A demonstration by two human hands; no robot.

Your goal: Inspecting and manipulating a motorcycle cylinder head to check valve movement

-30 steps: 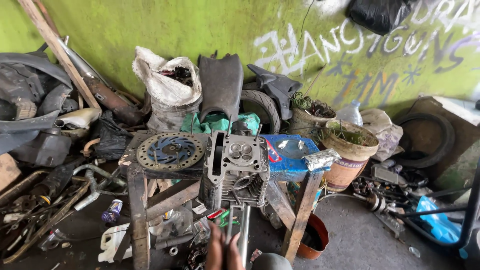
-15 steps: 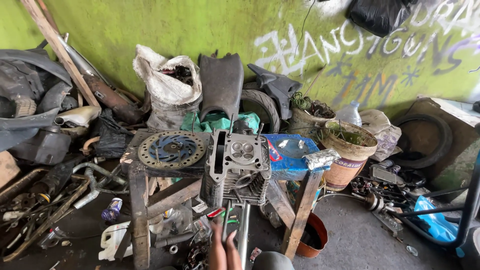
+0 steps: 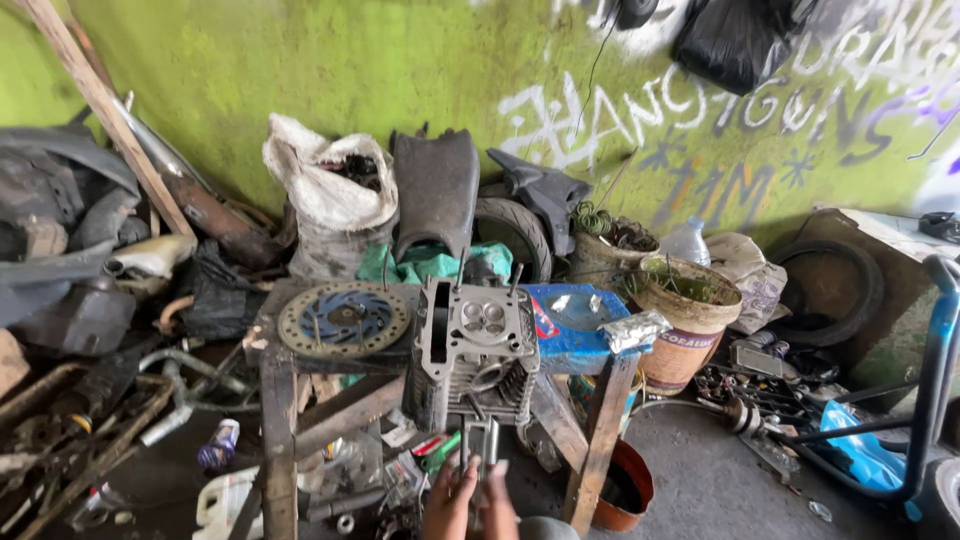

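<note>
Green graffitied wall [image 3: 420, 70], cluttered rough wooden bench [image 3: 275, 400] | grey finned metal cylinder head [image 3: 475, 355] on bench | my left hand [image 3: 450, 500] and right hand [image 3: 498, 505] both closed around thin metal tool [image 3: 480, 445]

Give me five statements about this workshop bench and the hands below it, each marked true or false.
1. A brake disc lies flat on the wooden bench. True.
2. The engine cylinder head stands to the left of the disc. False: it is to the disc's right.
3. Both hands, left hand and right hand, are at a metal piece below the cylinder head. True.
4. The wall behind is plain white. False: it is green with painted lettering.
5. A white sack stands against the wall behind the bench. True.
</note>
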